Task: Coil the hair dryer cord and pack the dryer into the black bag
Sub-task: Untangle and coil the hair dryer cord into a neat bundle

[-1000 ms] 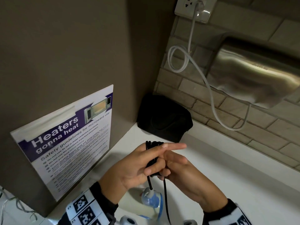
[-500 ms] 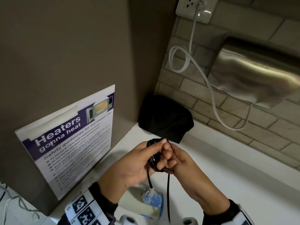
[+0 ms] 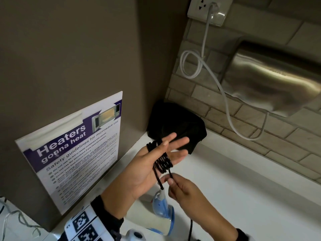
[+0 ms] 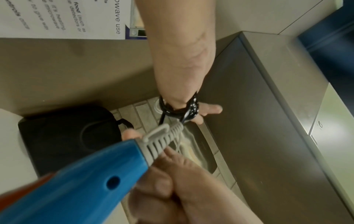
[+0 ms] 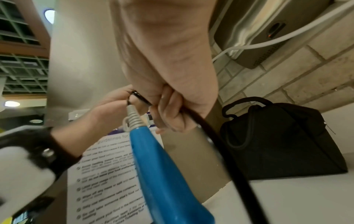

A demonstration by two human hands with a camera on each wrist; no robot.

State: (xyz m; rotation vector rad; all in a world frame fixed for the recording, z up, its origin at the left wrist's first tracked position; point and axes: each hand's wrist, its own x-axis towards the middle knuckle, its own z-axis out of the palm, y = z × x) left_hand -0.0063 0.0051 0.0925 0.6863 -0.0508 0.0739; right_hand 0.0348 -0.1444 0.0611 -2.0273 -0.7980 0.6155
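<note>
The black cord (image 3: 163, 162) is wound in several loops round my left hand (image 3: 178, 142), whose fingers point straight out, the thumb lying over the loops. Just below, my right hand (image 3: 169, 180) pinches the free run of cord (image 5: 210, 136), which trails down toward me. The blue and white hair dryer (image 3: 161, 207) hangs under both hands by its grey strain relief (image 4: 166, 136), handle end up. The black bag (image 3: 177, 126) sits in the counter's back corner, beyond my left fingertips; its opening is not visible.
A microwave safety poster (image 3: 78, 153) leans on the left wall. A steel hand dryer (image 3: 278, 80) is mounted on the brick wall, its white cable (image 3: 191, 65) looping up to a socket (image 3: 208, 11). White counter (image 3: 243, 188) stretches to the right.
My left fingers have straightened out from a curled hold on the coil. My right hand has dropped from the coil to below it, pinching the cord.
</note>
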